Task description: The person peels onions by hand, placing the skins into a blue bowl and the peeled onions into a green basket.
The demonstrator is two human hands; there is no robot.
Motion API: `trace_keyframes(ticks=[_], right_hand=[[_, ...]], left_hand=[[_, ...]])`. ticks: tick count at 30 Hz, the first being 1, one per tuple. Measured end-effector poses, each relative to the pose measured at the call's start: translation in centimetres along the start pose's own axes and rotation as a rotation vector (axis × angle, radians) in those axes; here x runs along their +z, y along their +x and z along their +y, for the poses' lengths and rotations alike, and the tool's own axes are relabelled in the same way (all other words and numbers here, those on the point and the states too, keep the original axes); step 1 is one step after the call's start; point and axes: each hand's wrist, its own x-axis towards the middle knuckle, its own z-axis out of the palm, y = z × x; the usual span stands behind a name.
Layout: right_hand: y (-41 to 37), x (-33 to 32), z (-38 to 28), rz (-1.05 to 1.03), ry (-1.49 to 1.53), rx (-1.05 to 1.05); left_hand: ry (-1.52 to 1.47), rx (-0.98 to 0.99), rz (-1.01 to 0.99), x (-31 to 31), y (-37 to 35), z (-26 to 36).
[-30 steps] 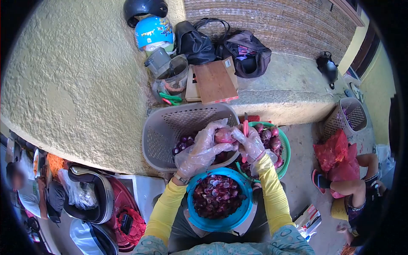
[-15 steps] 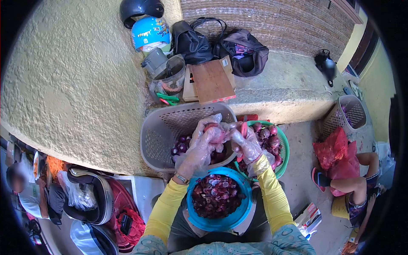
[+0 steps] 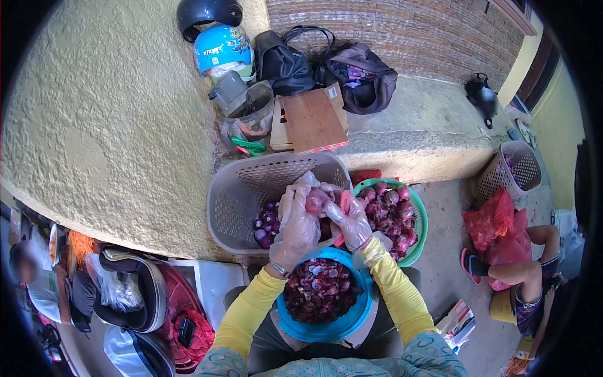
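My left hand (image 3: 298, 221), in a clear plastic glove, is closed around a red onion (image 3: 316, 202). My right hand (image 3: 352, 225), gloved the same way, grips a red-handled knife (image 3: 345, 202) against the onion; its blade cannot be made out. Both hands are above the right part of a grey perforated basket (image 3: 229, 217), where peeled purple onions (image 3: 266, 225) lie. Below them, a blue basin (image 3: 363, 314) holds onion skins and trimmings (image 3: 320, 290). To the right, a green basket (image 3: 423, 220) holds unpeeled red onions (image 3: 391, 198).
A ledge behind carries bags (image 3: 358, 75), a blue helmet (image 3: 221, 49) and a wooden board (image 3: 314, 119). At right, another person's legs (image 3: 518, 273) are beside a red mesh bag (image 3: 493, 220) and a second basket (image 3: 518, 166). A textured wall (image 3: 113, 125) stands at left.
My right hand has moved down and slightly left, and the red handle has tilted. My left hand has turned, showing more of the onion. Both forearms have shifted a little.
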Motion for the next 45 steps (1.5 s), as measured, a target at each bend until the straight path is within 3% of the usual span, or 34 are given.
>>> trace_keyframes(ticks=[2, 4, 11, 14, 16, 18, 21, 26, 29, 31, 34, 38, 40, 45], right_hand=[[0.2, -0.3, 1.6, -0.027, 0.038, 0.032], [0.6, 0.4, 2.6, -0.05, 0.125, -0.11], [0.0, -0.7, 0.7, -0.144, -0.122, 0.063], [0.3, -1.5, 1.0, -0.246, -0.086, -0.019], [0.6, -1.9, 0.8, -0.264, -0.103, -0.042], [0.5, -1.9, 0.6, -0.285, -0.116, -0.067], [-0.2, -1.1, -0.5, -0.301, 0.113, 0.051], [-0.1, -1.7, 0.2, -0.312, -0.023, 0.156], [-0.4, -0.5, -1.0, -0.351, 0.105, 0.029], [-0.6, -0.8, -1.2, -0.325, 0.098, 0.049], [-0.6, -1.6, -1.1, -0.292, 0.116, 0.089], [-0.3, -3.2, 0.2, -0.22, 0.012, 0.156], [-0.7, -1.9, -1.7, -0.247, 0.036, 0.011], [-0.3, -1.7, -1.9, -0.273, 0.1, -0.031]], left_hand=[[0.049, -0.023, 0.038, -0.3, -0.1, -0.2], [0.568, 0.224, 0.038, -1.3, 0.1, -1.0], [0.837, 0.418, -0.104, -0.4, -0.3, 0.6], [1.03, 0.547, -0.248, -1.1, 0.1, 1.5], [1.304, 0.803, -0.266, -0.7, -0.3, 2.8], [1.239, 0.735, -0.258, -1.2, -0.6, 2.5], [1.149, 0.625, -0.229, -1.2, -0.8, 2.6], [1.059, 0.476, -0.108, -1.0, -1.4, 2.9], [0.865, 0.422, -0.058, -0.7, -1.7, 2.7], [0.598, 0.237, 0.033, -1.0, -1.3, 2.4], [0.518, 0.216, -0.029, -0.8, -1.1, 2.6], [0.73, 0.299, -0.082, 1.6, -1.8, 3.5], [1.008, 0.493, -0.211, 0.8, -1.4, 3.3], [1.106, 0.622, -0.29, 1.0, -1.4, 3.3]])
